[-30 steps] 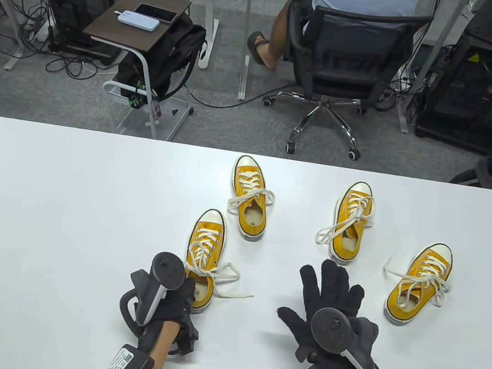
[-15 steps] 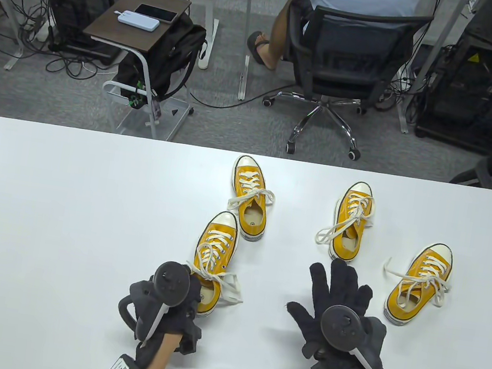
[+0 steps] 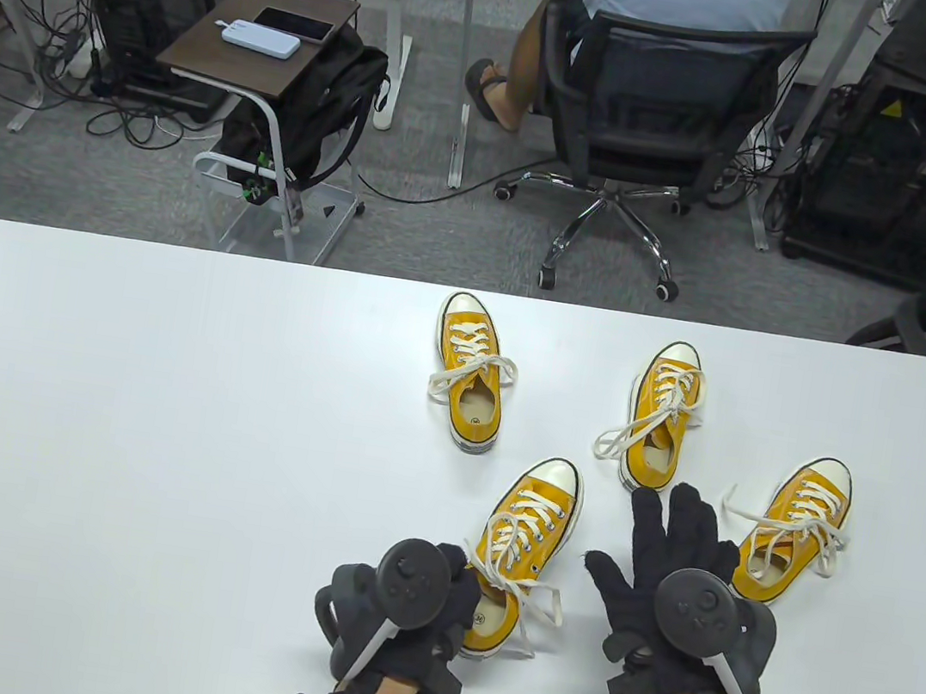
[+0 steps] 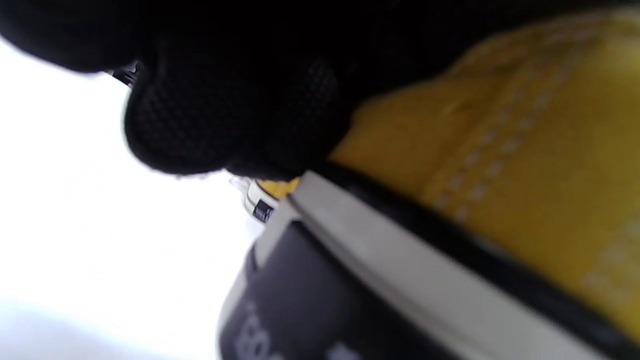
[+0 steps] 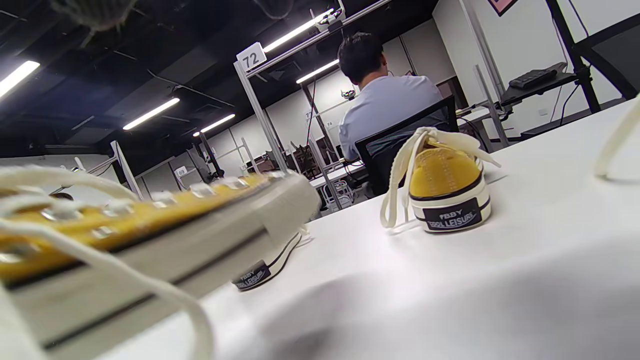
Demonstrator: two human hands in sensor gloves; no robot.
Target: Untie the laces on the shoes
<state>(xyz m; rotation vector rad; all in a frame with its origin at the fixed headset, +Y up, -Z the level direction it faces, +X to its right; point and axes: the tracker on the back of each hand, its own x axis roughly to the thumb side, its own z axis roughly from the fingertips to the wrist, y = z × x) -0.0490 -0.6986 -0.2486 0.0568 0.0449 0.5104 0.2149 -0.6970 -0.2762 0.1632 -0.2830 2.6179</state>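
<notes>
Several yellow canvas shoes with white laces lie on the white table (image 3: pixel 113 416). My left hand (image 3: pixel 461 594) grips the heel of the nearest shoe (image 3: pixel 527 530), whose toe points away and to the right. Its bow (image 3: pixel 518 586) is still tied, with loops trailing to the right. In the left wrist view my gloved fingers (image 4: pixel 225 100) curl against the yellow heel (image 4: pixel 525 125). My right hand (image 3: pixel 659 550) hovers flat with its fingers spread, holding nothing, between that shoe and the right-hand shoe (image 3: pixel 797 523).
Two more tied shoes stand farther back, one left (image 3: pixel 468 383) and one right (image 3: pixel 661 420); their heels show in the right wrist view (image 5: pixel 260 272) (image 5: pixel 447 190). A person sits in an office chair (image 3: pixel 638 104) beyond the table's far edge.
My left hand has dragged the nearest shoe to the right and a little nearer, swinging its toe rightward. My right hand has shifted right and forward, still spread.
</notes>
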